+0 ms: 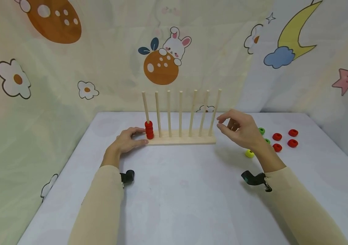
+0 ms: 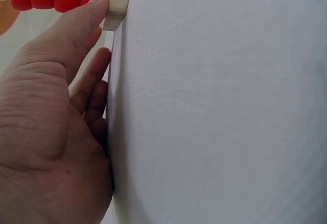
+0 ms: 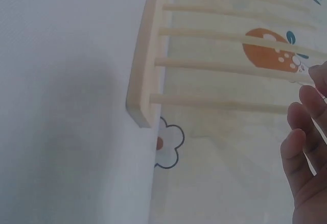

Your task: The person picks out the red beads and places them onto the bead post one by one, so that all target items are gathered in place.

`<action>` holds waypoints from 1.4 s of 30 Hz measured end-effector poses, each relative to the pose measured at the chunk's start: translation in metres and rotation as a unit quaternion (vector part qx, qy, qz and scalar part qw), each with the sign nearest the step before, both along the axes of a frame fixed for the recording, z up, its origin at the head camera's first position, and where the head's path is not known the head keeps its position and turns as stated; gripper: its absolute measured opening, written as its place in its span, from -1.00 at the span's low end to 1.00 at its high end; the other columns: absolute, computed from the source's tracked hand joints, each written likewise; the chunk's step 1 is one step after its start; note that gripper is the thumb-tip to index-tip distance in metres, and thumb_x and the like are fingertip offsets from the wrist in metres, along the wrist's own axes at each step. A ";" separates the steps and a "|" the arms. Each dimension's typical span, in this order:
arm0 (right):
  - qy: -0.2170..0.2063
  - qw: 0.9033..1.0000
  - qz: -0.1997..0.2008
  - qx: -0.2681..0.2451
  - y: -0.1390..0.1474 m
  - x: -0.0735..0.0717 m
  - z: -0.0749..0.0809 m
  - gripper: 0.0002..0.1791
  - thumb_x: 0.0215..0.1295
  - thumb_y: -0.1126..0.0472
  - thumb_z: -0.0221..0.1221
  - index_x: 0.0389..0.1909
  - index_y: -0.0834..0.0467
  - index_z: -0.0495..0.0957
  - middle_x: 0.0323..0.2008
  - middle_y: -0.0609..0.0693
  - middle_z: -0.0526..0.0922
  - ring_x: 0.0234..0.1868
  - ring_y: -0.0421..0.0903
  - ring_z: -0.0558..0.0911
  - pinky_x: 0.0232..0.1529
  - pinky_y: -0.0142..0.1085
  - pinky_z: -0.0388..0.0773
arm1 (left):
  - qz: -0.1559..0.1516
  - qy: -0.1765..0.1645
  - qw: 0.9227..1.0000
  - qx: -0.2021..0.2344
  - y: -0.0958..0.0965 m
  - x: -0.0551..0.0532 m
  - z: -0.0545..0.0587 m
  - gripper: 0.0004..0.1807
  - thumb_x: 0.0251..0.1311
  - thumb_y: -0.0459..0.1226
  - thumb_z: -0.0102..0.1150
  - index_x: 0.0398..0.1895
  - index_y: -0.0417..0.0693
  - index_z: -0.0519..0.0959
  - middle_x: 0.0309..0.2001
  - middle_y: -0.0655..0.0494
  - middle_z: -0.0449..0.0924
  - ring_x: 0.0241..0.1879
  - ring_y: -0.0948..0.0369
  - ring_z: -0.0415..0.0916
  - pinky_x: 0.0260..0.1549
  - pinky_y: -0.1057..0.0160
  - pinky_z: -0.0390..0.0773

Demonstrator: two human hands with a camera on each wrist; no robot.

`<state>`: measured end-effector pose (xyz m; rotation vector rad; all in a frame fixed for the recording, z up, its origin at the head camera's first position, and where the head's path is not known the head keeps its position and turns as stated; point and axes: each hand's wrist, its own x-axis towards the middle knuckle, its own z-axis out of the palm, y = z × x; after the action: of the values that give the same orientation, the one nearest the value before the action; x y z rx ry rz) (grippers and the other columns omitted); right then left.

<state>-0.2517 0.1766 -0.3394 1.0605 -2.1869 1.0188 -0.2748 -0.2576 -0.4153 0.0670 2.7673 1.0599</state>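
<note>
A wooden peg rack (image 1: pixel 180 141) stands on the table with a row of several upright pegs. Several red beads (image 1: pixel 149 130) are stacked on its leftmost peg; the other pegs are bare. My left hand (image 1: pixel 126 141) holds the rack's left end, thumb in front and fingers behind. In the left wrist view the thumb (image 2: pixel 84 22) lies against the base end beside the red beads. My right hand (image 1: pixel 240 127) hovers just right of the rightmost peg, fingers loosely bent, thumb and forefinger apart, with nothing seen between them.
On the table's right side lie loose red beads (image 1: pixel 277 136), green beads (image 1: pixel 261 131) and a yellow bead (image 1: pixel 249 153), partly hidden by the right hand and wrist. A white cloth covers the table (image 1: pixel 180 197). A patterned curtain (image 1: pixel 112 51) hangs behind it.
</note>
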 end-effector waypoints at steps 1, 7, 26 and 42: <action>-0.006 1.000 -0.002 0.003 0.003 -0.001 -0.003 -0.70 0.09 0.56 0.38 -0.18 0.20 0.68 -0.32 -0.01 0.71 -0.59 -0.23 0.52 -0.55 -0.50 0.47 | 0.001 0.000 1.000 0.001 0.000 0.000 0.001 -0.33 0.22 0.05 0.39 0.40 0.23 0.47 0.50 0.01 0.31 0.54 -0.06 0.10 0.46 -0.38 -0.08; -0.030 0.999 -0.020 0.017 0.018 -0.004 -0.016 -0.71 0.17 0.48 0.38 -0.14 0.11 0.69 -0.28 -0.09 0.71 -0.56 -0.25 0.52 -0.55 -0.47 0.48 | 0.001 0.000 1.000 0.004 0.000 0.001 0.002 -0.33 0.22 0.05 0.38 0.41 0.23 0.46 0.50 0.01 0.31 0.55 -0.06 0.08 0.46 -0.39 -0.08; -0.023 0.995 -0.098 0.023 0.070 0.006 -0.023 -0.68 0.11 0.51 0.40 -0.13 0.15 0.70 -0.30 -0.05 0.75 -0.55 -0.30 0.51 -0.54 -0.53 0.44 | -0.005 -0.001 1.000 0.004 -0.001 0.004 0.003 -0.32 0.24 0.07 0.36 0.42 0.22 0.45 0.50 0.02 0.31 0.54 -0.07 0.10 0.47 -0.37 -0.10; -0.058 0.985 -0.160 0.034 0.106 0.022 -0.022 -0.72 0.16 0.48 0.38 -0.12 0.15 0.70 -0.29 -0.12 0.71 -0.53 -0.35 0.52 -0.56 -0.52 0.45 | 0.002 -0.008 1.000 0.013 -0.002 0.005 0.002 -0.32 0.22 0.07 0.37 0.41 0.24 0.46 0.49 0.02 0.32 0.54 -0.08 0.07 0.46 -0.39 -0.07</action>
<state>-0.2301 0.2829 -0.3610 0.6606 -2.4014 0.8831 -0.2703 -0.2596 -0.4129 0.0569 2.7419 1.0919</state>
